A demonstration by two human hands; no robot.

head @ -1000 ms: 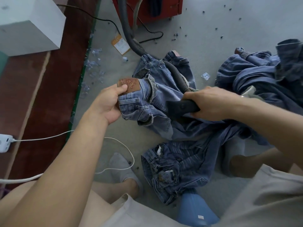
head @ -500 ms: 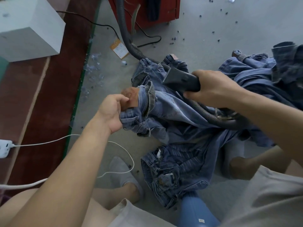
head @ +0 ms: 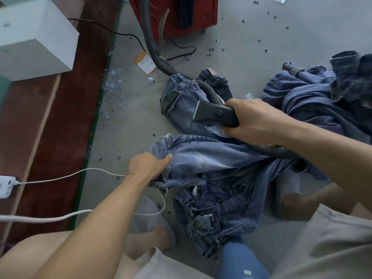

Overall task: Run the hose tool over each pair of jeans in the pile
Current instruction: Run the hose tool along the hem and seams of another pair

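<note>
My right hand (head: 255,119) grips the dark hose tool (head: 213,114), whose flat nozzle lies on the light blue jeans (head: 181,101) spread on the grey floor. The ribbed grey hose (head: 150,47) runs from the red machine (head: 193,15) down across the jeans and loops under my right forearm. My left hand (head: 148,165) grips the near fold of the same light jeans (head: 211,156) at their left edge. A darker pair (head: 213,214) lies crumpled between my legs. More jeans are heaped at the right (head: 322,101).
A white box (head: 34,39) sits on the reddish-brown board (head: 58,121) at the left. A white power strip (head: 6,187) and white cables (head: 60,178) cross the floor. A paper tag (head: 145,62), plastic bits and dark specks litter the floor. A blue object (head: 239,260) stands near my knees.
My left hand let the waistband with the brown patch go, moved down and took the near fold. My right hand swung the tool up and left across the jeans.
</note>
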